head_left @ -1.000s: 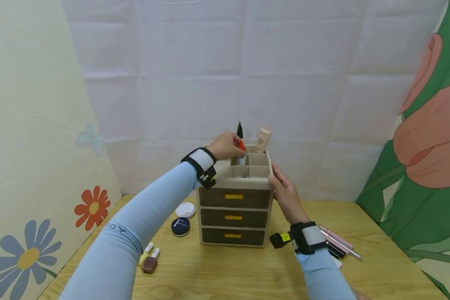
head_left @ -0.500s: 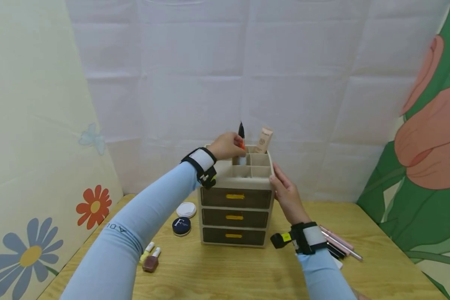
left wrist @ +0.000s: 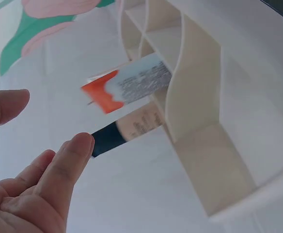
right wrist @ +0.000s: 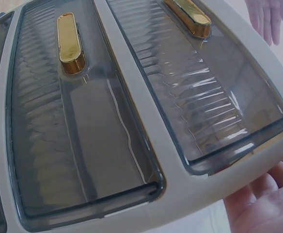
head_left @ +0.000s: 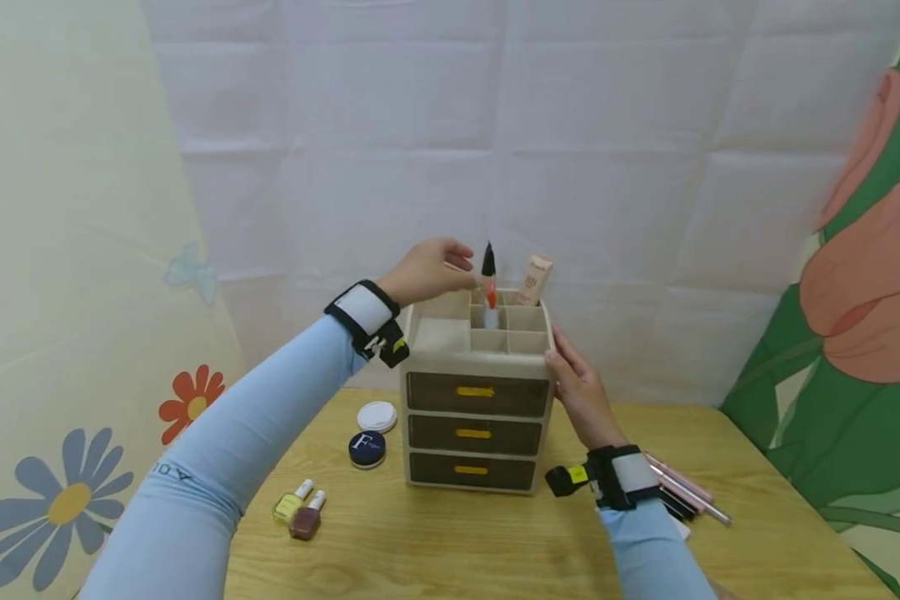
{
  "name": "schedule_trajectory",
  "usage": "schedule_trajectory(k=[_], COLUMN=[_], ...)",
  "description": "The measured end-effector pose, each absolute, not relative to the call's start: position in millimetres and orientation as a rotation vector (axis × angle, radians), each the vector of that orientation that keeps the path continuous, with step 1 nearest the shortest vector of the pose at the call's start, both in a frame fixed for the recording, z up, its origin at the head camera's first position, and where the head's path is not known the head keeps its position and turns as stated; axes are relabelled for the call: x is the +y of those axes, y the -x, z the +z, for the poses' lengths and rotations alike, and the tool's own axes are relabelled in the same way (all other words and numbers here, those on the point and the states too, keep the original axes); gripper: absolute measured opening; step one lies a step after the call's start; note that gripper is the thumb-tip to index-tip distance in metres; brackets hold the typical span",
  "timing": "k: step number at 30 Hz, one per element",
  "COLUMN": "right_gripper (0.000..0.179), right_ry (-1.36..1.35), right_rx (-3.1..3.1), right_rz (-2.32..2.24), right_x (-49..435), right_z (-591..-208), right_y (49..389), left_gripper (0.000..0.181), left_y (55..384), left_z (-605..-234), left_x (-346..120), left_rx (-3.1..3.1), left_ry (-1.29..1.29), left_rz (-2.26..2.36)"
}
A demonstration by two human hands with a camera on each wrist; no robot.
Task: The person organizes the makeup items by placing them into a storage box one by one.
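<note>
Head view: the left hand [head_left: 438, 271] had just let go of the white-and-orange flat tube [head_left: 491, 317], left upright in the middle-row left compartment of the cream plastic 3-drawer organizer [head_left: 476, 362]; that placement looked done. Right hand [head_left: 581, 396] gripped the organizer's right edge.

Left wrist: left hand half-open, holding nothing, fingertip near a black-capped beige container [left wrist: 139, 122]; contact unclear.

Right wrist: fingers against the side wall.
</note>
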State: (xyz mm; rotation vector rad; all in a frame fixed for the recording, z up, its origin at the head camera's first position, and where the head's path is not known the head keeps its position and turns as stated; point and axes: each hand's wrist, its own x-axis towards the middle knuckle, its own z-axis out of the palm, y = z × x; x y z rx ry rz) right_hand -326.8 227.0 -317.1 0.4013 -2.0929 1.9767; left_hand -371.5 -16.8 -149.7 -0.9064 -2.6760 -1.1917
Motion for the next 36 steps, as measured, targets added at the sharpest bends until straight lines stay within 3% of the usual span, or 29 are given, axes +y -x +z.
schedule_trajectory(k=[8, 18, 27, 36], right_gripper=[0.06, 0.058, 0.06, 0.061], right_ry=[-0.35, -0.333, -0.337, -0.345], right_rx=[-2.105, -2.096, -2.082, -2.047], right_rz=[1.949, 1.943, 1.949, 1.965], right_x=[232, 237, 241, 244], right_z=[-316, -315, -316, -315], right_y=[326, 321, 320, 317], left_gripper=[0.048, 0.048, 0.049, 0.046], left_y=[360, 361, 390, 427], left_z=[-149, -183, -243, -322], left_x=[-63, -108, -129, -119], left_rx=[-2.603, -2.658, -2.808, -2.964], left_ry=[0.877, 0.778, 0.665, 0.574], left_rz=[-1.213, -1.156, -1.025, -0.917])
